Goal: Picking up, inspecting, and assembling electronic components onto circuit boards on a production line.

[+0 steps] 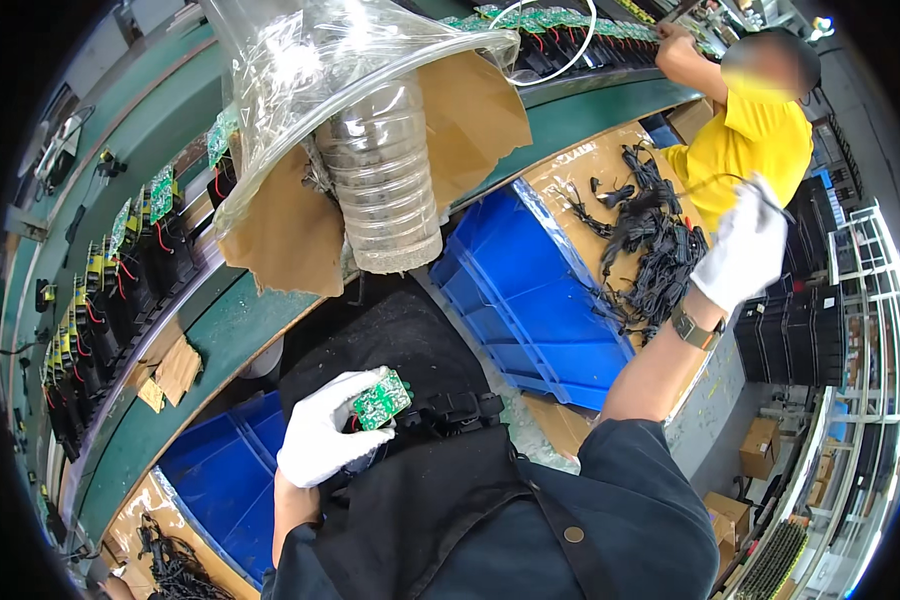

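Green circuit board (382, 401) pinched between fingers of left hand (330, 432); right hand (746, 248) raised outward, fingers blurred, grip unclear.

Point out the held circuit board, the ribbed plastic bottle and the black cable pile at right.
Held circuit board (382, 401), head view: middle of visible face.
Ribbed plastic bottle (383, 185), head view: side wall.
Black cable pile (665, 248), head view: central tangle.

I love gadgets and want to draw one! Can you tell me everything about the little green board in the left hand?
The green board is small, roughly rectangular and tilted, like a circuit board, with pale, silvery patches scattered over the side that shows. A bit of red, perhaps wire, peeks out near its lower left. The white-gloved left hand holds it from the left. Its other side is hidden.
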Demonstrator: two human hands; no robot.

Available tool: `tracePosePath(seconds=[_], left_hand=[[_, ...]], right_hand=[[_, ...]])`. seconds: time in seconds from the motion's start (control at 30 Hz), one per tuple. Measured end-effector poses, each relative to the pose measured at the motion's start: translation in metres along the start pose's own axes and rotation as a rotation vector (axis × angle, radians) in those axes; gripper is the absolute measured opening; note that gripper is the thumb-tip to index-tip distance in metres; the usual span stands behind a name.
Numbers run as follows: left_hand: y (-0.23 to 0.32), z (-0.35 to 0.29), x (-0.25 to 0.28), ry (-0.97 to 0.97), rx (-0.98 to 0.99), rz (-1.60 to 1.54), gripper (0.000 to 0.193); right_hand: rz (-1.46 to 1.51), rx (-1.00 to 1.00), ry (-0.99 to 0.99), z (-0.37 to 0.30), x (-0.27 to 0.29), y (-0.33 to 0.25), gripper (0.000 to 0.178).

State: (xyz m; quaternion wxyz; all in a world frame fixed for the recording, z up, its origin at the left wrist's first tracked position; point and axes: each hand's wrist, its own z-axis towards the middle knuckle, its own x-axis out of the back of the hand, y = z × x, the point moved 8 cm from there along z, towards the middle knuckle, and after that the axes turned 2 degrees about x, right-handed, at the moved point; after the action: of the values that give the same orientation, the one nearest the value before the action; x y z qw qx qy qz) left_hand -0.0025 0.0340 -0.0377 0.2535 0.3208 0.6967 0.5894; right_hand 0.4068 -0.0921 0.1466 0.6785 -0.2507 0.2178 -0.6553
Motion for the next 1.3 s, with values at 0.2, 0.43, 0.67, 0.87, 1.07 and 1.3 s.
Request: tracePosePath(seconds=[0.2, 0.43, 0.67, 0.87, 1.07, 1.3], left_hand=[[0.001, 0.002, 0.000, -0.023, -0.002, 0.073, 0.060], [0.004, 0.000, 0.008, -0.076, -0.038, 0.292, 0.057], [0.001, -0.007, 0.012, -0.016, -0.157, 0.189, 0.058], [-0.004, -0.008, 0.014, -0.024, -0.172, 0.118, 0.059], [-0.010, -0.008, 0.013, -0.002, -0.094, -0.031, 0.060], [-0.004, -0.007, 0.018, 0.034, -0.088, 0.183, 0.063]], right_hand=[[-0.642, 0.197, -0.499, -0.004, -0.034, 0.018, 0.020], [-0.739, 0.258, 0.273, 0.020, 0.033, 0.012, 0.030], [-0.646, 0.049, 0.463, 0.036, 0.053, 0.036, 0.031], [-1.015, 0.539, 0.399, 0.055, 0.054, 0.001, 0.025], [-0.513, 0.632, 0.113, 0.077, 0.085, 0.005, 0.019], [0.380, 0.197, -0.241, -0.009, 0.027, -0.093, 0.011]])
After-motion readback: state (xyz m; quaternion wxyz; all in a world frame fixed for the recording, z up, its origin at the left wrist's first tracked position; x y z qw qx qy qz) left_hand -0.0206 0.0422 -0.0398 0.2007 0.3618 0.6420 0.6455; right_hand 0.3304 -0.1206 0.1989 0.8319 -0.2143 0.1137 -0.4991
